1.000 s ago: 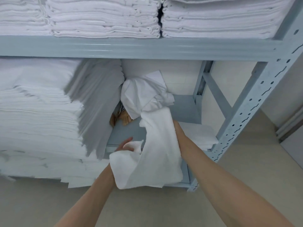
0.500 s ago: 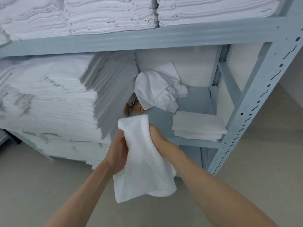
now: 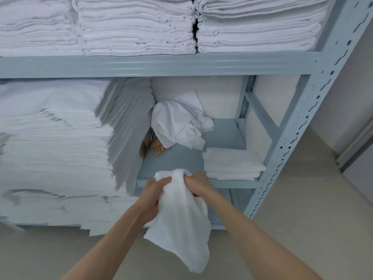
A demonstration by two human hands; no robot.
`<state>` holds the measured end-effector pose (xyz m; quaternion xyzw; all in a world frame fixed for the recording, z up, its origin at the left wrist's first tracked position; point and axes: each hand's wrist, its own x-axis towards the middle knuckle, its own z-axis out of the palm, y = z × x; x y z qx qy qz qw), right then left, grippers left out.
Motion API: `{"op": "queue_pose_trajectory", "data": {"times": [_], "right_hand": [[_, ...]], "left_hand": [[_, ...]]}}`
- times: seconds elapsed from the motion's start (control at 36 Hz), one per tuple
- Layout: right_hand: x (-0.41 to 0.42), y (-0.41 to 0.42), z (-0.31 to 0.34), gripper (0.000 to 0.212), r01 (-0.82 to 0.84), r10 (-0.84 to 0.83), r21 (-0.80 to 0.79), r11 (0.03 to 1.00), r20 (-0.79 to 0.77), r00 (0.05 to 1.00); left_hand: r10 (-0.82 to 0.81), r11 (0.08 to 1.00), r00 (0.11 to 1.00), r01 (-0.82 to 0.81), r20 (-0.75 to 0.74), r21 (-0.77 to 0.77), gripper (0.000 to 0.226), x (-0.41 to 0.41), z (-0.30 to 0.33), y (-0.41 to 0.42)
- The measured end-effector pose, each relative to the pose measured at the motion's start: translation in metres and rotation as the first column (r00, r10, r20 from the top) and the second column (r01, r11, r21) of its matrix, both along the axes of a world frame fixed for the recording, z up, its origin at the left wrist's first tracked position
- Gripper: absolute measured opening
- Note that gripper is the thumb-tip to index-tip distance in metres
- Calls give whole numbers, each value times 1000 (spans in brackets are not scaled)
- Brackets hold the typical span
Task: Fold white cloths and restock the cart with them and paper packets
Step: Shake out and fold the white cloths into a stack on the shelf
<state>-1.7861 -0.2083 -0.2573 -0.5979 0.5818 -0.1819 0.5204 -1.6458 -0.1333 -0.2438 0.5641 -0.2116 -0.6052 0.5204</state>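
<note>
A white cloth (image 3: 179, 221) hangs down in front of the shelf edge, bunched at its top. My left hand (image 3: 154, 196) grips its upper left side and my right hand (image 3: 198, 184) grips its upper right side, the two hands close together. On the shelf behind lies a crumpled heap of white cloths (image 3: 179, 123). A small stack of folded white cloths (image 3: 232, 164) sits at the shelf's right front. Brown paper packets (image 3: 155, 149) poke out between the crumpled heap and the big linen pile.
A grey-blue metal shelving rack (image 3: 181, 65) holds tall stacks of folded white linen (image 3: 54, 142) at left and more stacks on the upper shelf (image 3: 137, 27). Its perforated upright (image 3: 298, 126) slants at right. Beige floor lies below and to the right.
Both hands pulled the cloth off the shelf toward me and gathered its top edge; it now hangs free below the shelf edge. The small folded stack has come into view.
</note>
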Motion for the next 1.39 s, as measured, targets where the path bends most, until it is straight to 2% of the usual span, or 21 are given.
{"op": "queue_pose_trajectory", "data": {"times": [0.06, 0.11, 0.17, 0.22, 0.31, 0.36, 0.42, 0.53, 0.67, 0.75, 0.81, 0.86, 0.94, 1.03, 1.08, 1.14, 1.19, 1.28, 1.33, 1.39], "right_hand": [[-3, 2, -2, 35, 74, -99, -217, 973, -107, 989], [-7, 6, -2, 25, 169, -215, -392, 904, -76, 974], [-10, 9, 1, 21, 237, -225, -380, 894, 75, 971], [-11, 14, 5, 27, 204, -168, -301, 932, 139, 976], [-14, 20, 4, 40, 119, -105, -337, 934, 58, 993], [-18, 21, 4, 54, 101, -107, -343, 934, 2, 994], [-23, 23, 5, 59, 113, -125, -341, 933, -12, 992], [-32, 24, 9, 50, 144, -149, -345, 928, 10, 989], [-42, 21, 11, 16, 91, -137, -435, 896, -76, 988], [-46, 20, 9, 15, 99, -157, -474, 875, -83, 984], [-47, 19, 7, 16, 143, -191, -467, 872, -55, 980], [-49, 20, 6, 16, 249, -256, -416, 875, 39, 966], [-53, 20, 6, 19, 430, -385, -240, 870, 211, 898], [-63, 19, 4, 20, 463, -422, -94, 881, 287, 860], [-71, 19, 1, 29, 432, -409, -28, 901, 272, 871], [-81, 18, -4, 51, 396, -392, 31, 918, 236, 889], [-93, 18, -11, 61, 369, -370, 34, 929, 127, 920], [-115, 21, -26, 51, 320, -318, -3, 947, -115, 941], [-132, 23, -38, 42, 348, -346, -23, 937, -181, 921], [-150, 24, -47, 22, 415, -423, -83, 906, -214, 880]], "left_hand": [[14, 1000, 998, -14, -55, 13, 30, 0, -4, -3], [25, 1000, 995, -24, -92, 14, 29, -2, -9, -6], [-8, 1000, 991, 6, -135, -11, 29, -5, -12, -10], [-65, 997, 988, 59, -139, -48, 31, -9, -12, -13], [-99, 991, 990, 89, -102, -102, 33, -15, -7, -18], [-92, 991, 991, 81, -101, -110, 32, -18, -4, -22], [-79, 992, 991, 68, -105, -107, 30, -21, -2, -24], [-79, 991, 993, 69, -87, -112, 29, -28, 1, -29], [-130, 985, 990, 122, -55, -119, 31, -35, 0, -32], [-162, 980, 986, 156, -41, -119, 28, -39, 0, -33], [-175, 978, 984, 171, -22, -120, 27, -40, 1, -33], [-174, 977, 985, 174, 10, -119, 25, -39, 1, -33], [-145, 982, 988, 151, 56, -116, 20, -38, 1, -35], [-104, 987, 990, 114, 91, -114, 14, -37, 1, -36], [-72, 989, 994, 83, 85, -124, 12, -35, 1, -36], [-41, 989, 997, 50, 71, -140, 12, -31, 1, -36], [-13, 989, 999, 20, 51, -148, 14, -27, 1, -37], [68, 988, 998, -67, 2, -138, 15, -15, 1, -40], [116, 985, 993, -117, -21, -127, 14, -6, 2, -42], [146, 981, 989, -148, -21, -126, 15, 1, 3, -44]]}}
